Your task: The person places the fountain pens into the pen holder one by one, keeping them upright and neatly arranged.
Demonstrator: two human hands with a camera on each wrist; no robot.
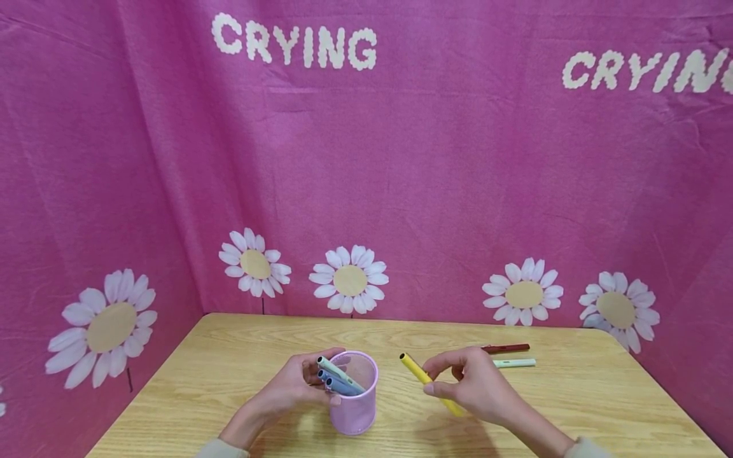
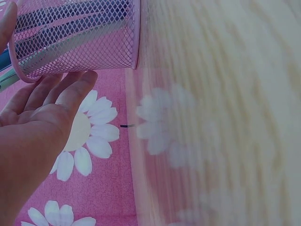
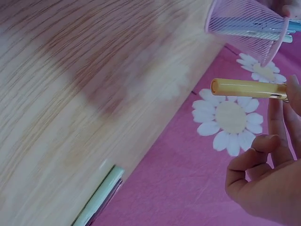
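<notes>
1. The left hand (image 1: 292, 383) gripped a pink cup (image 1: 353, 416).
2. The right hand (image 1: 480, 387) pinched a yellow pen (image 1: 416, 369) at the cup's three o'clock.
3. Two loose pens (image 1: 520, 363) lay at the table's (image 1: 275, 337) two o'clock.

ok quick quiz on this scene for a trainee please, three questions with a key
1. Which hand grips the pink cup?

2. True or false: the yellow pen is outside the cup.

3. How many pens lie on the table?
A) one
B) two
C) four

Key:
1. The left hand.
2. True; the right hand holds it beside the cup.
3. B; a dark red pen and a pale green pen.
</notes>
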